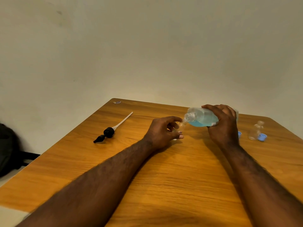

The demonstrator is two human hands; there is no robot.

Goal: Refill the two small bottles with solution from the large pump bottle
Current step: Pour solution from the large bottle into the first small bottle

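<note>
Both forearms reach forward over the table (164,177). The left hand (164,131) curls fingers and thumb round one small bottle (181,126), its mouth just under the open neck of the large bottle (201,117). The right hand (224,126) wraps its fingers round that bottle's body and holds it tilted almost flat, with blue solution pooled low inside.

I judge the large bottle fairly heavy and smooth, with weight that shifts, so a mid-body hold suits it. The small one seems light and easy to tip.

A second small bottle (256,131) and a blue cap (262,137) are at the right, and the pump head (109,132) lies well apart at the left.
</note>
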